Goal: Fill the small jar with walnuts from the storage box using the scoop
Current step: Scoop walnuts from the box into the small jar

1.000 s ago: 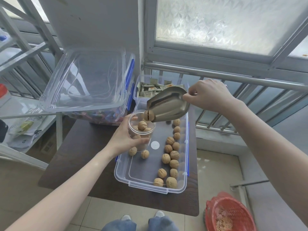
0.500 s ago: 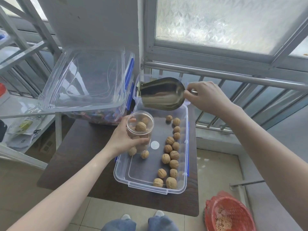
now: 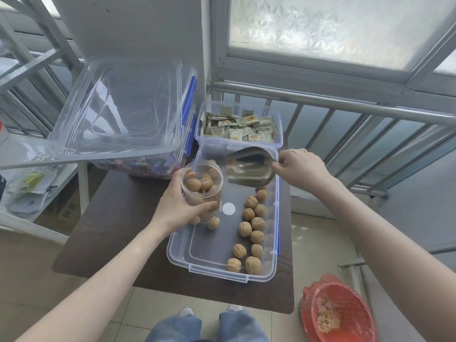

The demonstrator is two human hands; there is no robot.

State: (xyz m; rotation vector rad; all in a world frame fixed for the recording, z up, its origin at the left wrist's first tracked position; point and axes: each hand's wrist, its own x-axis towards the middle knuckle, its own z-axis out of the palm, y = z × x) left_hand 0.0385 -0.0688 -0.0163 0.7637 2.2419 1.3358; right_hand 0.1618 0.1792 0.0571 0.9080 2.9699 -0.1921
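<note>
Storage box (image 3: 182,253), clear w/ blue clips, sits on the dark table (image 3: 103,233); everything else placed off it. Inside: loose walnuts (image 3: 257,223) mostly in a line along its right wall, a couple more near its left wall, bare floor in the middle w/ a white round sticker. My left hand (image 3: 177,208) holds the small jar (image 3: 201,191) over the box's far-left part, fingers and thumb wrapped round the clear wall, jar upright, mouth open, walnuts up to near the rim. My right hand (image 3: 299,169) is over the box's far-right corner, fingers pinched on the handle of the metal scoop (image 3: 249,169); the handle is mostly hidden by them. Scoop bowl looks empty, its mouth toward the jar, just right of the jar rim, not touching as far as I can tell. Beyond the box: a smaller clear tub (image 3: 278,134) full of snack packets. Far-left of the box: a big clear bin (image 3: 128,114), wrapped sweets showing under it. On the floor near the box's right corner: a red basket (image 3: 345,314) w/ some crumbly bits.
</note>
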